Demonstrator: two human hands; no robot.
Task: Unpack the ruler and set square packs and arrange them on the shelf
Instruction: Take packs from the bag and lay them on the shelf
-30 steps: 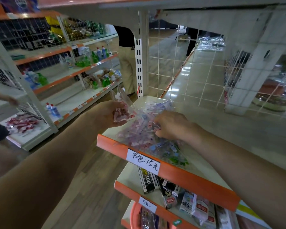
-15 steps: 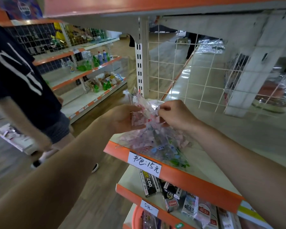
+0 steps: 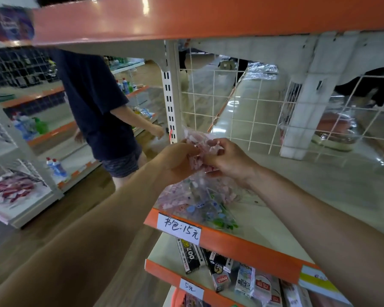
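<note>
Left hand (image 3: 177, 161) and right hand (image 3: 228, 161) now closer together, fingers of both pinching the clear bag (image 3: 200, 200) top; its bottom sits on shelf (image 3: 264, 222). Passer-by (image 3: 93, 103) farther along the aisle.

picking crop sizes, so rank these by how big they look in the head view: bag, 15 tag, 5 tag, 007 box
1. bag, clearly largest
2. 15 tag and 007 box: they look about alike, so not ranked apart
3. 5 tag, smallest
</note>
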